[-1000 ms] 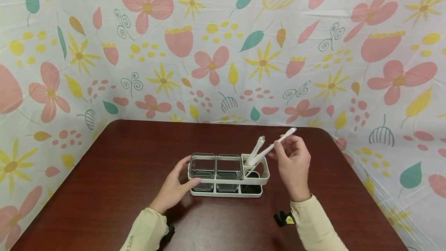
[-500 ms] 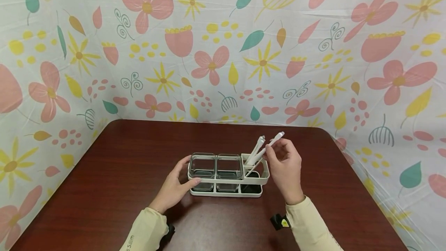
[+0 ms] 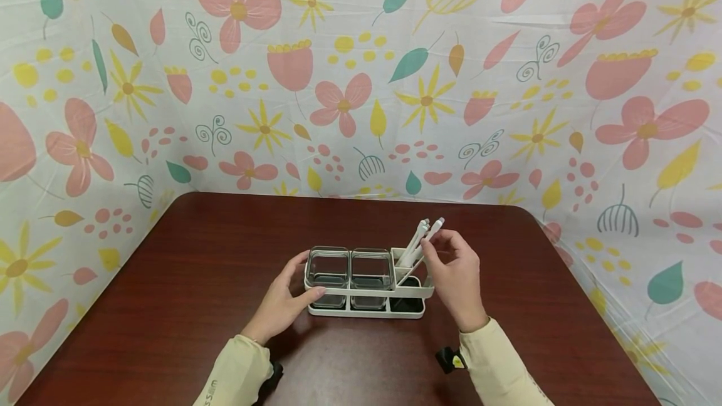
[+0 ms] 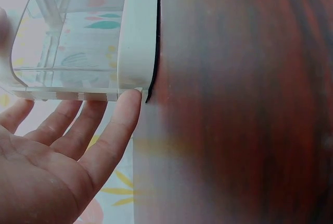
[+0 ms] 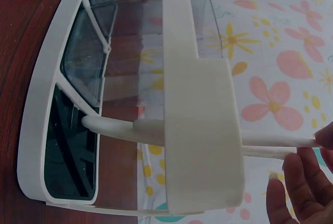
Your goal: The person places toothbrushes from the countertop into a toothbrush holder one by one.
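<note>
A white two-tier toothbrush rack [image 3: 366,293] stands on the table, with two clear cups [image 3: 328,266] side by side in it. My left hand [image 3: 282,302] holds the rack's left end, thumb at the front and fingers at the side and back. At the right end, my right hand [image 3: 455,271] pinches a white toothbrush [image 3: 433,229] near its top between thumb and fingers. That toothbrush leans in the holder slot, and its rounded lower end [image 5: 112,126] hangs below the upper tier in the right wrist view. Other white toothbrushes [image 3: 416,238] lean just left of it.
A dark reddish-brown table [image 3: 169,318] lies beneath the rack. Behind it hangs a floral cloth [image 3: 361,111], which also covers both sides. The rack's base has a dark inset [image 5: 73,156] under the toothbrushes.
My right hand has moved left and slightly down with the toothbrush, which now leans more steeply, close to the others. My left hand and the rack have stayed in place.
</note>
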### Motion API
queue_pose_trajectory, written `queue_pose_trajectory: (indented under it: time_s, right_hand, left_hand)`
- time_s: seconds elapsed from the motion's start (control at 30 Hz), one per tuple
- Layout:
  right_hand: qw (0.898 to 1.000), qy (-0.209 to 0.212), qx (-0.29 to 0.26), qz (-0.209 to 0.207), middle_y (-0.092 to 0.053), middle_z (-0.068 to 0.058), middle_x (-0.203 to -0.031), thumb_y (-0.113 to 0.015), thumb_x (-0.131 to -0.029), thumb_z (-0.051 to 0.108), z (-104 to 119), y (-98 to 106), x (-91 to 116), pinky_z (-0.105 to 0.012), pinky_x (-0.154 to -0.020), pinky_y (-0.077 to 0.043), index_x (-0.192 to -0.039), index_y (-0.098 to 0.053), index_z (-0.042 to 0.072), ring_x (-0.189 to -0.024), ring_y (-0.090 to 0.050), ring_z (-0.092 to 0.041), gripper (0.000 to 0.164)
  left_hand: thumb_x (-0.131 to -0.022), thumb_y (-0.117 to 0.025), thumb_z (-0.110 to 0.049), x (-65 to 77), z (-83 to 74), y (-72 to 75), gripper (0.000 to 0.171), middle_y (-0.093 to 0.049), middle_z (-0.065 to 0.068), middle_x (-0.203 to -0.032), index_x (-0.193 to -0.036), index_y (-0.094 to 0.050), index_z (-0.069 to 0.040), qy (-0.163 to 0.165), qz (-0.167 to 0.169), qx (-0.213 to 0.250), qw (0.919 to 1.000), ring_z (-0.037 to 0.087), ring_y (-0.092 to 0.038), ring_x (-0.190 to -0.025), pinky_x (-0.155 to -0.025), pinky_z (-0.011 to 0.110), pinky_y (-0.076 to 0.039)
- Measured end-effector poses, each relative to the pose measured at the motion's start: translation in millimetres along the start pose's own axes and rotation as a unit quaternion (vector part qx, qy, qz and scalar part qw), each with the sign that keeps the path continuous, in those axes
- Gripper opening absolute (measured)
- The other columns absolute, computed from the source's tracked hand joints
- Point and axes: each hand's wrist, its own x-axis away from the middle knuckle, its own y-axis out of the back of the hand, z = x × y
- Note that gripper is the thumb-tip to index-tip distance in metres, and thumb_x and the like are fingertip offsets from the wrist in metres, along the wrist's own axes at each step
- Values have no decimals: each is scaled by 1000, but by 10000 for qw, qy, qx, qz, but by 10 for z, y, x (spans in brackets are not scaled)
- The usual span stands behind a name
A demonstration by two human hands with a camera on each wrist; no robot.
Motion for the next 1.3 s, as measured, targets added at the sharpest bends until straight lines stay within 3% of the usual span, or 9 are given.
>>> queue_pose_trajectory:
  time_s: [0.2,0.53,0.73,0.87,1.03,1.27,1.3]
  right_hand:
    - [9996,46,261,50,-66,-5,-81,-75,-86,1,-23,-10,12,-23,-65,-48,-90,-67,2,-71,-60,-15,9]
    - [9987,4,503,128,-66,-4,-79,-76,-84,1,-81,-32,28,-31,-65,-50,-89,-68,2,-70,-59,-15,10]
    - [9975,-73,660,232,-65,-4,-77,-76,-84,2,-110,-34,51,-38,-65,-51,-89,-68,2,-71,-59,-16,10]
    - [9971,-87,702,268,-64,-4,-76,-77,-84,2,-129,-39,61,-27,-62,-48,-89,-68,3,-68,-58,-17,10]
    - [9970,-93,703,316,-64,-3,-75,-77,-84,2,-156,-47,72,-20,-59,-44,-88,-68,3,-66,-58,-18,9]
    - [9965,-158,709,404,-65,-3,-76,-78,-84,4,-176,-46,89,-21,-57,-45,-88,-68,4,-64,-58,-21,10]
    - [9966,-160,700,411,-65,-3,-76,-78,-84,3,-178,-46,90,-21,-57,-45,-88,-68,4,-64,-58,-21,10]
  left_hand:
    - [-87,-80,-20,2,-12,4,76,-54,19,-134,-151,-38,-24,20,5,-28,10000,35,-58,-119,-89,37,-50]
    - [-87,-78,-10,-2,-63,-16,76,-54,19,-134,-150,-39,-21,75,-77,18,9999,35,-57,-119,-91,45,-48]
    - [-87,-77,-5,39,-289,-43,76,-53,25,-134,-151,-38,-11,174,-144,-94,9997,43,-55,-119,-92,52,-46]
    - [-87,-77,-6,79,-381,-45,73,-53,26,-132,-150,-38,-6,32,-160,-102,9998,44,-55,-119,-91,52,-47]
    - [-87,-77,-6,77,-343,-52,74,-53,24,-133,-150,-39,-10,78,-219,-101,9997,42,-55,-121,-94,55,-44]
    - [-86,-78,-6,2,-65,-43,76,-54,20,-134,-150,-39,-18,180,-242,-192,9994,37,-56,-121,-93,50,-46]
    - [-86,-78,-6,10,-97,-41,76,-54,21,-134,-150,-39,-17,181,-226,-170,9994,37,-56,-121,-93,50,-45]
